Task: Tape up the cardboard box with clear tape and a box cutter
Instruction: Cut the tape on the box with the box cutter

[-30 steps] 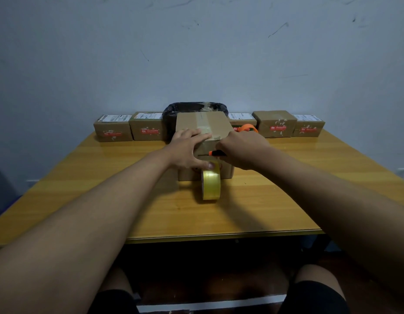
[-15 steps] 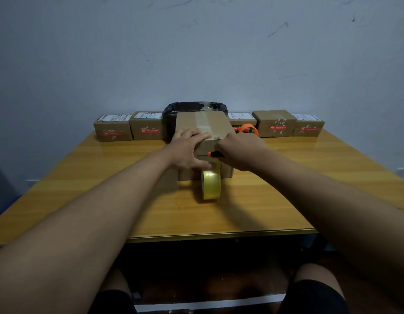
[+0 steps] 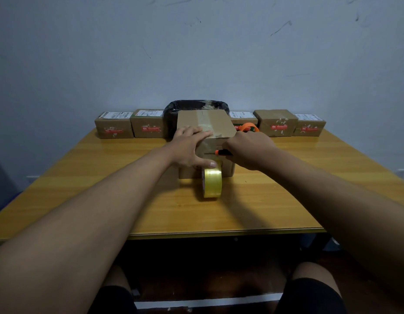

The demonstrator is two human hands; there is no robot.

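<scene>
Head view: the cardboard box (image 3: pixel 205 125) sits mid-desk (image 3: pixel 287 200). The left hand (image 3: pixel 188 148) lies flat and spread over its near top edge, thumb on the front face. The right hand (image 3: pixel 248 150) is curled around the box cutter (image 3: pixel 222 152), hiding all but its orange tip. The tape roll (image 3: pixel 212 182) stands on edge against the box front, covering the lower part of it.

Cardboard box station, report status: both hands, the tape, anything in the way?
Left hand flat on cardboard box. Right hand shut on box cutter at front face. Tape roll standing against box. Nothing blocking.
</scene>
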